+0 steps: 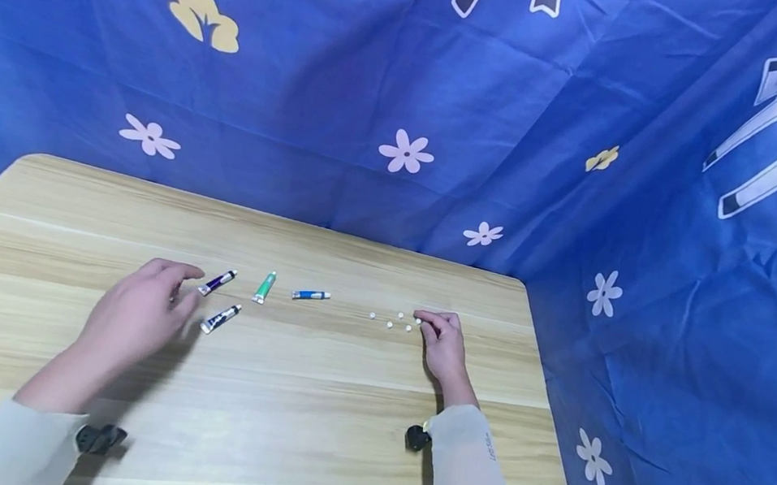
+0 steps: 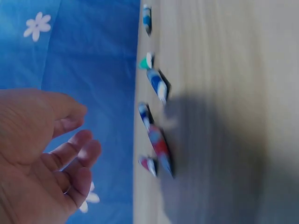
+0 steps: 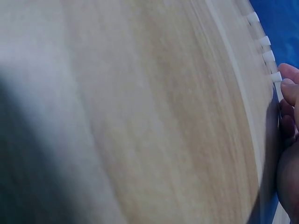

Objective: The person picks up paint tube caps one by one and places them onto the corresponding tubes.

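Observation:
My left hand (image 1: 143, 313) is held over the left of the table with loosely bent fingers and nothing in them. Close to its fingertips lies a purple paint tube (image 1: 217, 282), with a dark paint tube (image 1: 220, 319) nearer me. A green paint tube (image 1: 265, 288) and a blue paint tube (image 1: 311, 295) lie further right. Red paint tubes (image 2: 160, 147) appear in the left wrist view; in the head view my left hand hides them. My right hand (image 1: 444, 348) pinches a small white cap (image 3: 276, 77) between thumb and forefinger, low at the tabletop.
Several more small white caps (image 1: 389, 324) stand in a loose cluster left of my right fingers. The wooden table (image 1: 305, 428) has its far edge along a blue patterned cloth (image 1: 318, 102), which also hangs along the right side.

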Motion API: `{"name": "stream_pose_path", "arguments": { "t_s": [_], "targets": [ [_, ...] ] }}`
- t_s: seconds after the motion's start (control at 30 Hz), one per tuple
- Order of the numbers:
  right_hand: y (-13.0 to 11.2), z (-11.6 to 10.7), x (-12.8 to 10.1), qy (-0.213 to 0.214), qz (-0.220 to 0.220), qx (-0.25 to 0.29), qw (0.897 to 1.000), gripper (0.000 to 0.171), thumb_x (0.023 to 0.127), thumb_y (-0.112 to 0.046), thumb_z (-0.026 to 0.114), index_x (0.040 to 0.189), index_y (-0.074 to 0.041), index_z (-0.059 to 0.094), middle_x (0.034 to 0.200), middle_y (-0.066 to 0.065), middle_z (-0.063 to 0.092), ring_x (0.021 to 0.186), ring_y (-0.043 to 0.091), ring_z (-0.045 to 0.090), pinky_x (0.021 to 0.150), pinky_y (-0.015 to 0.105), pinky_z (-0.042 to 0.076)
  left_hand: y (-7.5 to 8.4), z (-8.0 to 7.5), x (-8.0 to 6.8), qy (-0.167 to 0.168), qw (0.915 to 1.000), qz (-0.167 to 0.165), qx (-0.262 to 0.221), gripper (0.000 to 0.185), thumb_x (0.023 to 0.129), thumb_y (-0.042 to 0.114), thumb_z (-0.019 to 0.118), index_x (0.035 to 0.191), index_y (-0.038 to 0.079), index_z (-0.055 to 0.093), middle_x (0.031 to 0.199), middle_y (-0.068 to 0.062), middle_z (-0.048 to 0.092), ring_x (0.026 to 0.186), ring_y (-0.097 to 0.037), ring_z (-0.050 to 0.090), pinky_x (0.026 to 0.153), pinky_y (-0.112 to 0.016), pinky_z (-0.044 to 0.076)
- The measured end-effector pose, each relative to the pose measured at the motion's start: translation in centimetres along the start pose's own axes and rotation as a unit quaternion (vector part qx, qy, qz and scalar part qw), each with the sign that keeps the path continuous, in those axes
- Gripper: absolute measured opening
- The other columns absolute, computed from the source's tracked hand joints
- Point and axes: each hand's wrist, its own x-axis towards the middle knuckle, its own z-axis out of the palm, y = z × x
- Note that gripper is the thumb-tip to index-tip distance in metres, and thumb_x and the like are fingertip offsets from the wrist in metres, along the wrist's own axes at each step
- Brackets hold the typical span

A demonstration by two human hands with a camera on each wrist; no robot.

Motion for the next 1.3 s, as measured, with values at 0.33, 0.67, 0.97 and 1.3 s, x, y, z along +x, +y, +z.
{"name": "stream_pose_path", "arguments": {
  "t_s": [0.33,0.67,0.97,1.3],
  "targets": [
    [0.0,0.2,-0.1,0.01,-0.002,-0.003,1.0,0.022,0.105,-0.011,0.069,0.121,-0.018,0.082,0.123,0.01,0.062,0.114,0.024,0.063,0.102,0.041,0.055,-2.8,0.3,-2.1,-0.003,0.9995,-0.024,0.019,0.043,0.103,0.022,0.071,0.137,-0.003,0.066,0.135,-0.039,0.062,0.111,-0.059,0.064,0.09,-0.075,0.05],
    [-0.3,0.3,-0.2,0.013,0.002,-0.004,1.0,0.02,0.106,-0.011,0.069,0.12,-0.018,0.082,0.123,0.009,0.061,0.113,0.023,0.064,0.101,0.039,0.056,-3.9,1.6,-3.7,0.037,0.9989,-0.017,0.022,0.036,0.094,0.017,0.08,0.121,-0.005,0.072,0.112,-0.033,0.069,0.097,-0.05,0.065,0.082,-0.068,0.051],
    [0.0,0.4,-0.2,0.014,0.004,-0.015,1.0,0.019,0.106,-0.011,0.068,0.117,-0.018,0.083,0.124,0.008,0.06,0.114,0.021,0.063,0.099,0.035,0.054,-4.4,2.1,-4.3,0.029,0.999,-0.023,0.026,0.031,0.093,0.017,0.081,0.118,0.0,0.074,0.107,-0.031,0.069,0.091,-0.046,0.066,0.075,-0.065,0.053],
    [-0.2,0.4,-0.3,0.02,0.004,-0.008,1.0,0.019,0.106,-0.01,0.068,0.116,-0.017,0.083,0.123,0.009,0.059,0.115,0.024,0.062,0.105,0.043,0.055,-5.1,2.5,-4.3,0.015,0.9988,-0.041,0.02,0.044,0.094,0.015,0.079,0.129,-0.005,0.064,0.107,-0.032,0.068,0.098,-0.051,0.066,0.079,-0.068,0.053]
  ]
}}
